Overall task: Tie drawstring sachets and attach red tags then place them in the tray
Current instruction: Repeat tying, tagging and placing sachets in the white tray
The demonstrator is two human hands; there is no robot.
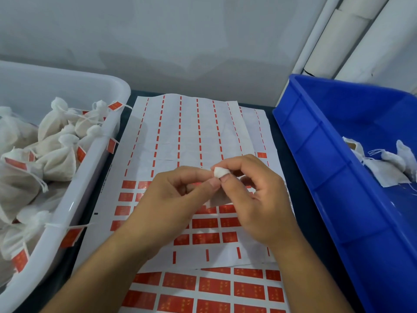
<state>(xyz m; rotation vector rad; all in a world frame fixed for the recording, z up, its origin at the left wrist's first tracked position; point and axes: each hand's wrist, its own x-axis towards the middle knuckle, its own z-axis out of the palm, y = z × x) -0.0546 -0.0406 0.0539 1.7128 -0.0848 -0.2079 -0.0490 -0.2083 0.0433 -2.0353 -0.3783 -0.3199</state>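
Tagging step, by the look of it: both hands meet above the sticker sheet (pixel 198 132), pinching a small white piece (pixel 218 172) between the fingertips, probably a tag's white back or a folded bit of sachet fabric, can't tell which. Left hand (pixel 173 195) comes in from lower left, thumb and forefinger pinched on the piece, other fingers curled under. Right hand (pixel 255 195) comes in from lower right, forefinger and thumb gripping the same piece from the other side, remaining fingers loosely curled. No drawstring is visible at the pinch. Finished tagged sachets (pixel 56 152) sit piled in the white tray (pixel 74 199) at left; untagged sachets (pixel 388 163) lie in the blue bin (pixel 327 172) at right. Next move likely needs the tag folded shut over a drawstring, then the sachet carried left to the tray. The red tags (pixel 205 238) left on the sheet lie just under the hands.
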